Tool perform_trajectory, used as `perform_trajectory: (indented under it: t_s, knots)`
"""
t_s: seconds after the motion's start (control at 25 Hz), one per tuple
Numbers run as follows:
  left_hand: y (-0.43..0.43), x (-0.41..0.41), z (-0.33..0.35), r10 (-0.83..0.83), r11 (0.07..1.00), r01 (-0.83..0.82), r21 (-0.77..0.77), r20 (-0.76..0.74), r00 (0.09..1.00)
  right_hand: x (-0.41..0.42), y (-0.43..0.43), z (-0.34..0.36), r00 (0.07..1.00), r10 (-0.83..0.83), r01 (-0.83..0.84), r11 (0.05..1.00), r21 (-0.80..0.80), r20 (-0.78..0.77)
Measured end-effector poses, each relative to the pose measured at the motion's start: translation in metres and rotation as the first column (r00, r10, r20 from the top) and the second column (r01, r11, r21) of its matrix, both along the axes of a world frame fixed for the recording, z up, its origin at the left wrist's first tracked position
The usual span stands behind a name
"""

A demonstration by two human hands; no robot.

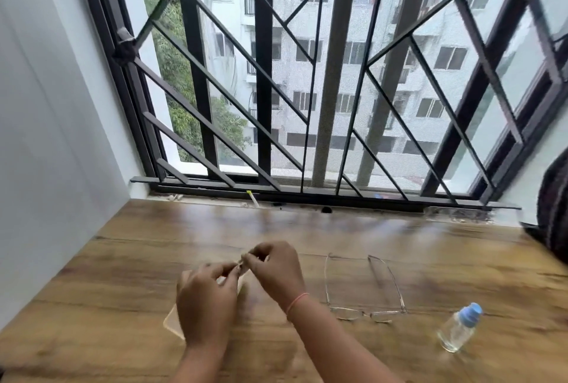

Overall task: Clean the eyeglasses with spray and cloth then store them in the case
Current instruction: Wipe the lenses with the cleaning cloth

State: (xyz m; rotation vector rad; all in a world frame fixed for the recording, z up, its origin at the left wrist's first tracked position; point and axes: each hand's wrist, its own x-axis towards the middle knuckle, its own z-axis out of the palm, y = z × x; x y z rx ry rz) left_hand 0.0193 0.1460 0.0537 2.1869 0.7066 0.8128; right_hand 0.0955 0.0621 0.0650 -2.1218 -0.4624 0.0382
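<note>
Pinching a blurred pale piece (pixel 242 265) with left hand (pixel 206 299) and right hand (pixel 276 269), fingers (pixel 259 253) closed on it, we judge the wire-framed eyeglasses (pixel 367 314) light and fragile, best lifted by the bridge.

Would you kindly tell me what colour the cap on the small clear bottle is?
Light blue, seen in the head view: the cap tops the clear bottle.
</note>
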Motion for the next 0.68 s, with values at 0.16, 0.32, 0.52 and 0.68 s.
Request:
perform_trajectory:
  t_s: [0.16,0.32,0.52,0.68]
  knots:
    - [-0.039,0.029,0.029,-0.302,0.908,0.343,-0.242,0.191,0.934,0.004,-0.063,0.025,0.985,-0.165,0.175,0.939,0.295,-0.058]
    - [-0.093,0.048,0.037,-0.455,0.451,0.497,-0.742,0.288,0.843,0.0,-0.129,0.032,0.948,-0.274,0.318,0.84,0.439,-0.162]
    - [-0.136,0.054,0.013,-0.628,-0.002,0.16,-0.987,0.126,0.768,-0.007,-0.184,0.019,0.89,-0.256,0.44,0.7,0.562,-0.378]
    - [-0.148,0.048,0.0,-0.578,-0.146,0.107,-0.983,0.173,0.798,-0.016,-0.206,0.012,0.857,-0.161,0.478,0.602,0.64,-0.489]
